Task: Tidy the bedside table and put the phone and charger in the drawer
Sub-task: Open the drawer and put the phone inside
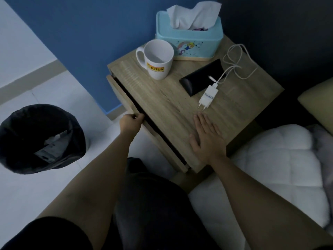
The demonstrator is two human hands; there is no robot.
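Phone (202,76), slim black glass slab: lies near table's right edge, behind white charger brick (208,97) with looping cable (237,64). Likely light, slippery, best pinched by long sides. Left hand (131,122) clamped on slightly open wooden drawer (126,103) front; right hand (207,137) flat, fingers spread, on wood-grain bedside table (162,107) front edge. White mug (158,59) crowds back-left corner.

Dim, bluish cast; soft blur overall, wide-angle bend at edges.

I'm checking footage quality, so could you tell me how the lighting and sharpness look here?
Head view: dim, bluish and underexposed; wide-angle bending at the edges; bedside table, phone and charger readable, no glare; forearms soft near the bottom.
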